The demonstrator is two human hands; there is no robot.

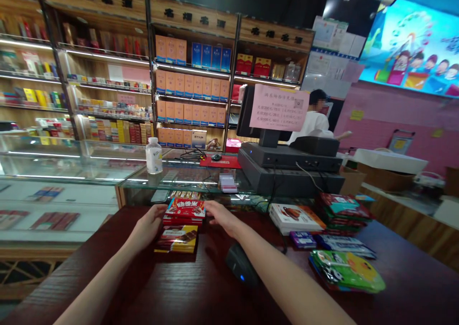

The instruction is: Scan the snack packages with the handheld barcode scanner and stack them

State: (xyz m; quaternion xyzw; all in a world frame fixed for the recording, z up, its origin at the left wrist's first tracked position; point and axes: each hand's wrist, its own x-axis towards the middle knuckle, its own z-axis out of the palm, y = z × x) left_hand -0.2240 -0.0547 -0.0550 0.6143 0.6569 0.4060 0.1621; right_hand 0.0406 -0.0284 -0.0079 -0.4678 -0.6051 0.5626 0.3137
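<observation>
A small stack of red chocolate packs (185, 208) with white lettering lies on the dark wooden counter, against the glass case. My left hand (147, 227) is at the stack's left edge, its fingertips pressed to the side. From the right, my right hand (223, 218) has its fingers against the opposite edge, so the stack sits between both hands. Just in front lie yellow and brown chocolate packs (177, 239), close to my left hand. Beneath my right forearm is a black barcode scanner (241, 266) with a blue light, partly covered by the arm.
On the right are white boxes (296, 218), a purple pack (303, 239), green pouches (347, 270) and a pile of dark red packets (344, 212). A cash register (290, 167) and a bottle (154, 156) stand on the glass case (129, 184). Behind the register is a person (311, 119).
</observation>
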